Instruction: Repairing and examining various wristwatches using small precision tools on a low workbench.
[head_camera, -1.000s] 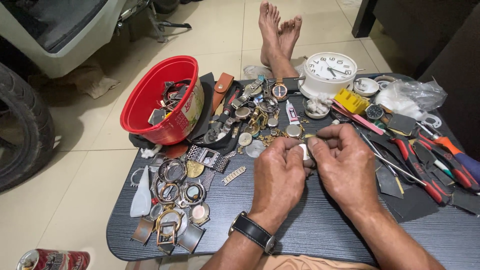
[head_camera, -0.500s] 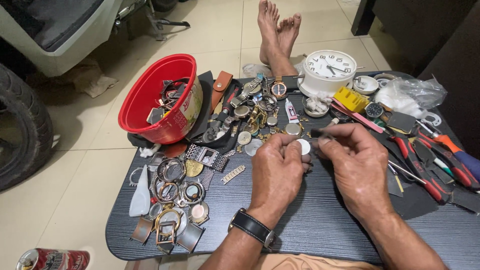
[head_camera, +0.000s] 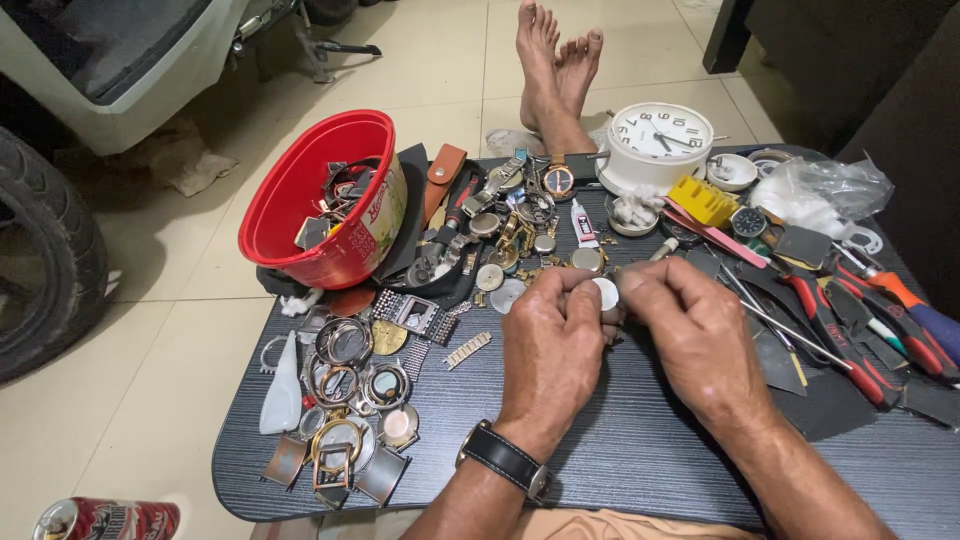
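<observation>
My left hand (head_camera: 550, 345), with a black wristwatch (head_camera: 503, 459) on the wrist, pinches a small round whitish watch part (head_camera: 605, 294) at its fingertips above the dark table (head_camera: 620, 440). My right hand (head_camera: 695, 335) meets it from the right, thumb and forefinger pressed against the same part. A thin metal tool (head_camera: 662, 250) sticks up just behind the right fingers; whether the hand holds it I cannot tell. Loose watch cases and dials (head_camera: 510, 235) lie scattered right beyond both hands.
A red bowl (head_camera: 300, 200) of watch parts stands at the back left, watch cases and bezels (head_camera: 345, 390) at the left edge. A white alarm clock (head_camera: 655, 140), yellow box (head_camera: 700, 198) and red-handled pliers (head_camera: 835, 330) sit right. Two bare feet (head_camera: 555, 60) rest beyond the table.
Both hands stay together on the small round part; the fingers have shifted slightly, turning the whitish disc more into view. Nothing else on the table has moved.
</observation>
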